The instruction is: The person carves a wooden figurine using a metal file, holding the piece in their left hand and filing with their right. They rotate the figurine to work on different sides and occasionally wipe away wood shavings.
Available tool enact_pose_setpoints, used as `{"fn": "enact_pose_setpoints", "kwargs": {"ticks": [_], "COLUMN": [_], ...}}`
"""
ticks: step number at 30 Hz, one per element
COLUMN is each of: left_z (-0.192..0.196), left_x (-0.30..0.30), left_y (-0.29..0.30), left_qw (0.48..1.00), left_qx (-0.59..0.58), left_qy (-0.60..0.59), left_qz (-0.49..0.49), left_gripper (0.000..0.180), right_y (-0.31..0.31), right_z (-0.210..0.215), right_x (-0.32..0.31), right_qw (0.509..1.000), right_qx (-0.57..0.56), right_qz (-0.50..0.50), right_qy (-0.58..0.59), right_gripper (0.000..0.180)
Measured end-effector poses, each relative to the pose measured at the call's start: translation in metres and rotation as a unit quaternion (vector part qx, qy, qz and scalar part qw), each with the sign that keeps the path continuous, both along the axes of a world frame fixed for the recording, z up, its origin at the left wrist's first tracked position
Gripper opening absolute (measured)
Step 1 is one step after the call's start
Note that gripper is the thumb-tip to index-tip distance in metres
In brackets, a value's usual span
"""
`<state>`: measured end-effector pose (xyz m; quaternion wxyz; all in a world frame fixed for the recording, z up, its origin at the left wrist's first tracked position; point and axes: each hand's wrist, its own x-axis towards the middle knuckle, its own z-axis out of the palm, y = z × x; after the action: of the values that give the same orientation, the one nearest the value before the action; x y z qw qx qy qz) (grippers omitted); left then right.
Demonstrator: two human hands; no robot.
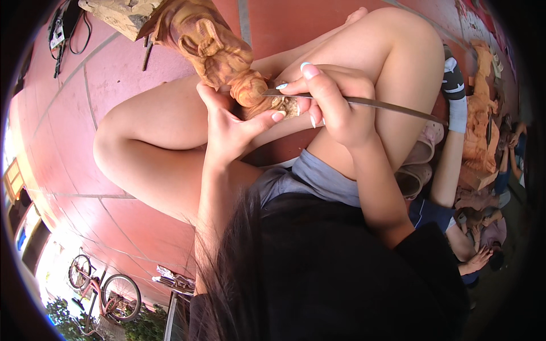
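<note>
A carved wooden figure (213, 48), orange-brown, lies across my bare knees and reaches up to the left. My left hand (230, 128) grips its lower end from below, thumb pressed against the wood. My right hand (335, 102) holds a long thin metal carving tool (392, 108) like a pen. The tool's tip meets the carving near my left thumb, and its shaft runs out to the right. My dark hair and black top fill the lower middle of the view.
A red tiled floor (74, 131) lies under me. A pale wood block (116, 14) sits at the top left, with a black cabled device (62, 28) beside it. Another person (455, 113) sits at the right near orange carvings (480, 125). A bicycle (105, 290) stands at the lower left.
</note>
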<state>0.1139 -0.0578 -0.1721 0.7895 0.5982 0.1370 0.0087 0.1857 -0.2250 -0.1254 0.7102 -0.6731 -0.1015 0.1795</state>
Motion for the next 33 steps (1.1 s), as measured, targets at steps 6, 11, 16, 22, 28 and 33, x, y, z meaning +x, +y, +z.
{"fn": "enact_pose_setpoints", "kwargs": {"ticks": [6,11,16,22,28,33], "left_z": [-0.009,0.002,-0.001,0.000,-0.003,-0.006], "left_x": [-0.001,0.002,0.001,0.001,0.001,0.000], "left_y": [0.001,0.003,-0.001,0.001,0.003,0.003], "left_qw": [1.000,0.999,1.000,1.000,1.000,1.000], "left_qx": [0.009,-0.012,-0.027,-0.005,-0.005,-0.001], "left_qy": [-0.024,0.029,0.011,0.017,0.020,0.016], "left_qz": [0.014,-0.017,0.005,-0.001,0.005,0.009], "left_gripper": [0.083,0.083,0.084,0.084,0.084,0.088], "right_y": [0.011,0.000,0.018,0.012,0.022,0.012], "right_z": [-0.009,0.001,-0.008,-0.011,-0.004,-0.012], "right_x": [0.003,-0.003,0.007,-0.002,0.003,-0.001], "right_qw": [0.997,1.000,0.998,0.999,0.998,0.995], "right_qx": [-0.018,-0.008,-0.040,-0.009,-0.017,0.052], "right_qz": [-0.011,-0.008,-0.019,-0.050,-0.047,-0.072], "right_qy": [-0.077,0.010,-0.049,0.003,-0.027,-0.034], "right_gripper": [0.031,0.030,0.035,0.039,0.044,0.041]}}
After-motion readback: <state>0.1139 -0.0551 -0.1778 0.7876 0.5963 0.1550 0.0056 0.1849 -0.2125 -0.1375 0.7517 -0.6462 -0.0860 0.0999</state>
